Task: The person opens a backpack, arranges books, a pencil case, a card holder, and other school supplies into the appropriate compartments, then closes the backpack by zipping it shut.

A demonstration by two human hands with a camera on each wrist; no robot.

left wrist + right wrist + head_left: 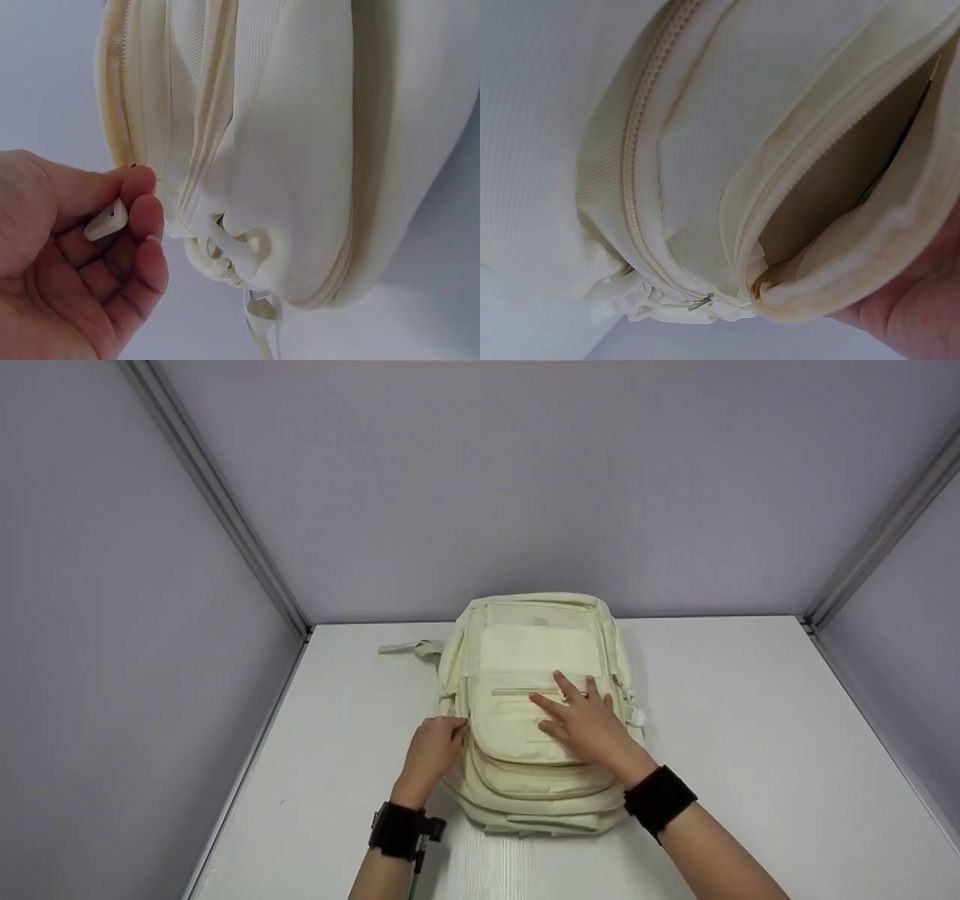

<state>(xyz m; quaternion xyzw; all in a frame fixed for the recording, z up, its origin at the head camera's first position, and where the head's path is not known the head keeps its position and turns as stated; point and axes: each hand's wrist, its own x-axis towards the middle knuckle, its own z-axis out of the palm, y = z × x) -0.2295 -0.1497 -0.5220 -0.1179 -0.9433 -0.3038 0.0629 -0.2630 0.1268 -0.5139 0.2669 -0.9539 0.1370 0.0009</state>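
A cream backpack [540,649] lies on the white table with its front facing up. At its left edge my left hand [435,746] pinches a cream zipper pull [109,221], whose end sticks out between thumb and fingers in the left wrist view. My right hand [589,727] rests on the front pocket [510,727], fingers spread. In the right wrist view that pocket's side gapes along its zipper [810,165], and a thin dark line shows inside. Part of the right palm [915,292] lies beyond the pocket's edge, its fingers hidden there.
A loose strap [409,647] reaches out from the backpack's upper left side. On the right side sits a pale buckle [636,716]. Grey panels [450,487] with metal corner posts [217,495] enclose the white table [720,697] at the back and sides.
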